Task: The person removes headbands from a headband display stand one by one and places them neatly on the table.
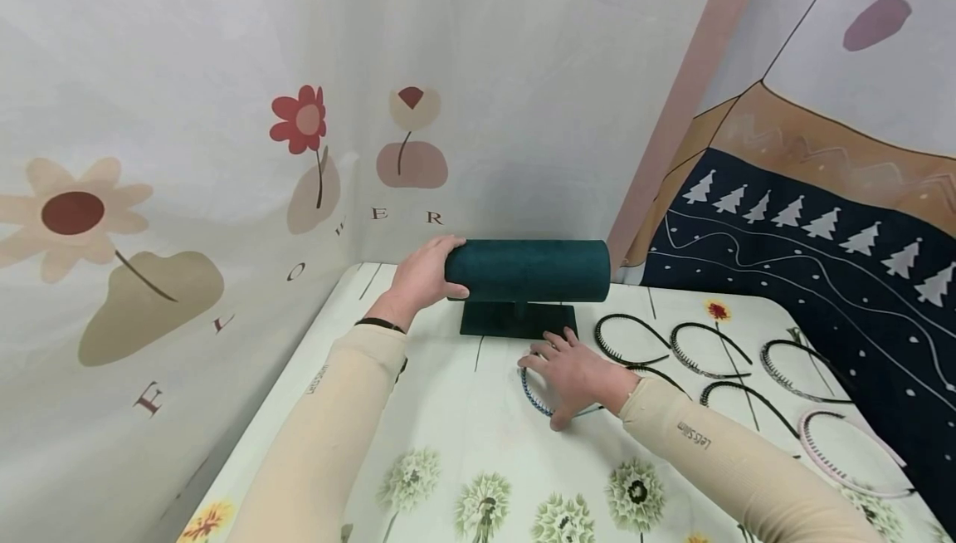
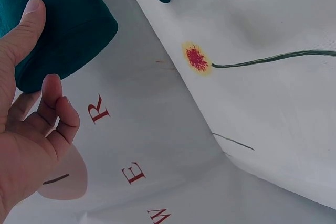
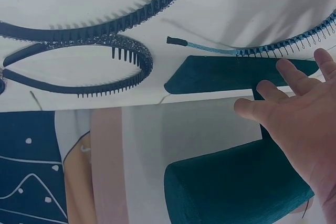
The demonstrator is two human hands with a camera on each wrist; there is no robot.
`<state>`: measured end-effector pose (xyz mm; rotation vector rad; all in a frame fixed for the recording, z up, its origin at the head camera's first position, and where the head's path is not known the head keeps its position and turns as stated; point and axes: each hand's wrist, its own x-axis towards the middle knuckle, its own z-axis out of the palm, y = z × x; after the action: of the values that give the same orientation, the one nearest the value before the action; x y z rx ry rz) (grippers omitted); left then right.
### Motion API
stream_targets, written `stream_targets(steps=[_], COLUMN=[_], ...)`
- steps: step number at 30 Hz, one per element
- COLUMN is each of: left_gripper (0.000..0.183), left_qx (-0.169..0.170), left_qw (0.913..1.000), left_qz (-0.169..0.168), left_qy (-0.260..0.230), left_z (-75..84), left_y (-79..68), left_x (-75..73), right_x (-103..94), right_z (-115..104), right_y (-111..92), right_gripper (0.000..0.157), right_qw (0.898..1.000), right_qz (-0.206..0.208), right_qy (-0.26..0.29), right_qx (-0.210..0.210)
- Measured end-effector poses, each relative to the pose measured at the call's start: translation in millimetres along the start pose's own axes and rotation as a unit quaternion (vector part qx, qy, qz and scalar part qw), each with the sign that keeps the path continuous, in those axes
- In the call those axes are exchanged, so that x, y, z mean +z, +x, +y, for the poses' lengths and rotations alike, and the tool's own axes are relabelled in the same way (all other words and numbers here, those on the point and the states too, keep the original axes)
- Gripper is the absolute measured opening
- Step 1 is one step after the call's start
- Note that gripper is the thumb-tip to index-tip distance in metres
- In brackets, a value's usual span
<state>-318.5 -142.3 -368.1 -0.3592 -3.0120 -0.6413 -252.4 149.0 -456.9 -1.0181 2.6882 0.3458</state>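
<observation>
A teal velvet display stand, with a horizontal roll (image 1: pixel 534 269) on a flat base (image 1: pixel 489 320), stands toward the back of the table. My left hand (image 1: pixel 424 277) grips the roll's left end, thumb on the near side. In the left wrist view, the thumb lies along the velvet while the other fingers bend at its far side. Lower and to the right, my right hand (image 1: pixel 578 373) hovers over a blue toothed headband (image 1: pixel 532 396), fingers spread. The right wrist view shows those fingers extended, with the blue headband (image 3: pixel 215 49) lying beside the stand's base; part of it is hidden behind the hand.
Several dark toothed headbands (image 1: pixel 773 374) lie in rows on the right side of the table, with a pink one (image 1: pixel 808 442) nearest the right edge. A flower-printed cloth (image 1: pixel 441 410) covers the table. Printed fabric walls (image 1: pixel 523 111) rise behind it.
</observation>
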Motion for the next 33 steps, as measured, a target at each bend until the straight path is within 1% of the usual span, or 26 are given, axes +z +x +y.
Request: stream_targets(steps=[11,27,33], left_gripper=[0.092,0.093,0.092], left_qx=[0.000,0.007,0.004], left_qw=[1.0000,1.0000,1.0000], left_qz=[0.001,0.001,0.001], left_qy=[0.001,-0.002,-0.005], left_z=[0.4,-0.6,-1.1], left_y=[-0.6,-0.8,-0.6], left_x=[0.0,1.2,1.0], right_x=[0.5,0.6,-1.1], right_z=[0,-2,-3], right_y=[1,-4,-10], right_gripper=[0.114,0.110,0.107], right_qw=[1.000,1.000,1.000], right_qz=[-0.007,0.007,0.018], right_qy=[-0.004,-0.001,0.009], right_qx=[0.001,-0.002,-0.015])
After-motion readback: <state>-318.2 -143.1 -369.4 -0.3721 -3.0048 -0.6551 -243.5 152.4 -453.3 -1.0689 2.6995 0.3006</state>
